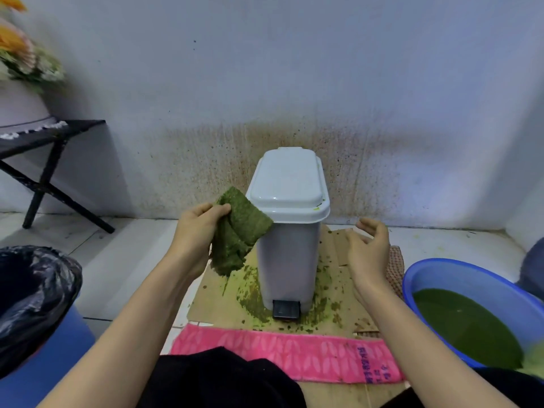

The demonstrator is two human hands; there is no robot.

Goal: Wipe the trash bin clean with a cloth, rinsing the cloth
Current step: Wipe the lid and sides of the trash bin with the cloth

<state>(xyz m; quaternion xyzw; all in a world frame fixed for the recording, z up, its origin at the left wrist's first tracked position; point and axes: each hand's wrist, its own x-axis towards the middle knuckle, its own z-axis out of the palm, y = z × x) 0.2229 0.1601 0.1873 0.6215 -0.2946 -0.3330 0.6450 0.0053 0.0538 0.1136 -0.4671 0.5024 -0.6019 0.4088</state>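
A small white pedal trash bin [287,248] stands upright with its lid closed on a sheet of cardboard [338,260], green grime spattered around its base. My left hand [195,231] grips a green, soiled cloth [238,231] just left of the bin's upper side; the cloth hangs folded and its edge touches the bin's rim. My right hand [368,248] hovers to the right of the bin with relaxed fingers, holding nothing. A blue basin [447,272] of murky green water sits at the right.
A pink towel [288,354] lies on the floor in front of the bin. A black bag-lined blue container [35,290] stands at the left. A black folding stand [50,169] with flowers is at the back left. The stained wall [294,83] is directly behind the bin.
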